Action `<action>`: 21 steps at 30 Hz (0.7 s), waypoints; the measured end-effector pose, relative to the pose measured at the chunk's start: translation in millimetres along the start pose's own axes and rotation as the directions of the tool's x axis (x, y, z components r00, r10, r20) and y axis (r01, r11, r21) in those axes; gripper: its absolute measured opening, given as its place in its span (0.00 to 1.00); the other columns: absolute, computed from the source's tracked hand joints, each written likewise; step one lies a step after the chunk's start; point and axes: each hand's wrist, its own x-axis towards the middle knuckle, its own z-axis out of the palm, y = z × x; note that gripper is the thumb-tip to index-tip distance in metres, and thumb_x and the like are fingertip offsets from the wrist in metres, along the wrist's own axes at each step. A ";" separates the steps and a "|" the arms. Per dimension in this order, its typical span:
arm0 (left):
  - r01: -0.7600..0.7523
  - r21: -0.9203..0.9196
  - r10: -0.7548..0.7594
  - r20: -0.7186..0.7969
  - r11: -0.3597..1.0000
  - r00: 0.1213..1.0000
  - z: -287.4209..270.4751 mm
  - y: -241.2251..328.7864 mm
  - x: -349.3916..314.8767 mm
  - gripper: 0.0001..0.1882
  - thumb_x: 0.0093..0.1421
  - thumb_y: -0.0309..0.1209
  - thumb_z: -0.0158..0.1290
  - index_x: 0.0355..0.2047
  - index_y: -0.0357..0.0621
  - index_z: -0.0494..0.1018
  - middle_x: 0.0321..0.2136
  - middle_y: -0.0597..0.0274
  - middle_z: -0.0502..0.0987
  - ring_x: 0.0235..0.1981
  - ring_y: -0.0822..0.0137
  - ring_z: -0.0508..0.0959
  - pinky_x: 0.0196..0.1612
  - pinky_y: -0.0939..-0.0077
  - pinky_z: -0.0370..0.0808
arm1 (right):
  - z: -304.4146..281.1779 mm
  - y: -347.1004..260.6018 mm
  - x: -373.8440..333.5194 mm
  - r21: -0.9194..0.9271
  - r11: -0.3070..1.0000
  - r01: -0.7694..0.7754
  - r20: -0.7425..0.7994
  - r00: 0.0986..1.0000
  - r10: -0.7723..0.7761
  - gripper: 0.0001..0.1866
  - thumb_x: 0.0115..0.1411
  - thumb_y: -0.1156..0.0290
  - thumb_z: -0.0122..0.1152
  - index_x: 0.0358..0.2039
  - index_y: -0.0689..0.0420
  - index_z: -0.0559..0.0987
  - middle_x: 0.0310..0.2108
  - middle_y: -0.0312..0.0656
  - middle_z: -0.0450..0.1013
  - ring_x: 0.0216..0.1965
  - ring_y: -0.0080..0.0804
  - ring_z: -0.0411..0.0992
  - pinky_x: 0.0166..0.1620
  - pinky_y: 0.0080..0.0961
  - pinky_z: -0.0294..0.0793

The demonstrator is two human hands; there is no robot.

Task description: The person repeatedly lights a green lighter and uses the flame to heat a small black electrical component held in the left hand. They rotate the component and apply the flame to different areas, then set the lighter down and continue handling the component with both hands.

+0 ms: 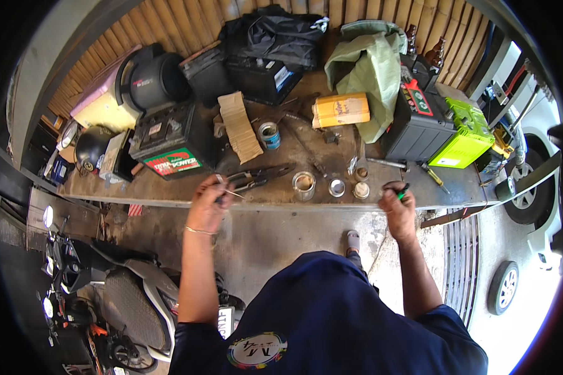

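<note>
Green-and-black tool [401, 194] in the right hand [396, 205], slender rod [234, 194] in the left hand [207, 203]

Both hands are up at the near edge of the workbench [263, 204], well apart. Right hand first: fingers curled in, clamped on the green-and-black tool, its dark end poking out to the right of the fist. Over to the left hand, and it's fingers pinched together on the rod, the thin end reaching out toward the right hand; a touch blurred, so I can't tell its exact kind.

Just beyond the left fingertips lie dark-handled pliers [251, 180]. Between the hands, running left to right, come an open container [304, 182], a small silver tin [337, 187] and a pale-topped jar [361, 190], that last one just left of the right fist. Farther out past the left hand stands a blue can [269, 137], with a cardboard strip [240, 131] beside it, and beyond the hand to its left sits a black battery [169, 139]. Right of the right hand, quite near, lies a screwdriver [436, 178]; past that, a lime-green battery [460, 137].
</note>
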 end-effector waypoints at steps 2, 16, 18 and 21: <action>0.030 -0.165 -0.003 0.165 0.986 0.986 38.2 -15.3 -16.0 0.10 0.58 0.33 0.59 0.36 0.45 0.71 0.30 0.66 0.72 0.28 0.74 0.69 0.31 0.80 0.67 | 43.9 -6.4 -16.0 -0.019 1.000 -0.009 0.202 0.979 0.012 0.08 0.64 0.72 0.64 0.42 0.58 0.79 0.27 0.30 0.72 0.26 0.16 0.66 0.30 0.18 0.65; -0.205 -0.250 0.204 -0.030 0.946 0.978 137.0 -42.4 -88.8 0.08 0.64 0.31 0.57 0.39 0.44 0.70 0.32 0.65 0.72 0.30 0.76 0.66 0.35 0.80 0.65 | 171.8 -25.0 -68.8 0.281 0.950 -0.137 0.509 0.860 -0.027 0.10 0.60 0.75 0.70 0.41 0.60 0.80 0.37 0.36 0.73 0.41 0.22 0.71 0.45 0.22 0.72; -0.223 -0.219 0.223 -0.025 0.950 0.974 138.4 -44.7 -91.8 0.09 0.64 0.32 0.58 0.39 0.43 0.70 0.32 0.66 0.72 0.30 0.76 0.66 0.34 0.81 0.65 | 171.2 -23.7 -69.9 0.268 0.961 -0.064 0.473 0.878 -0.074 0.10 0.58 0.76 0.72 0.38 0.58 0.79 0.39 0.38 0.71 0.40 0.24 0.70 0.44 0.23 0.71; -0.223 -0.152 0.222 -0.021 0.963 0.975 137.8 -48.0 -97.9 0.10 0.65 0.32 0.59 0.39 0.41 0.71 0.32 0.65 0.74 0.30 0.76 0.68 0.34 0.81 0.66 | 168.2 -23.6 -71.8 0.350 0.934 -0.074 0.450 0.888 -0.099 0.09 0.59 0.76 0.71 0.37 0.57 0.78 0.39 0.38 0.71 0.41 0.25 0.70 0.44 0.23 0.71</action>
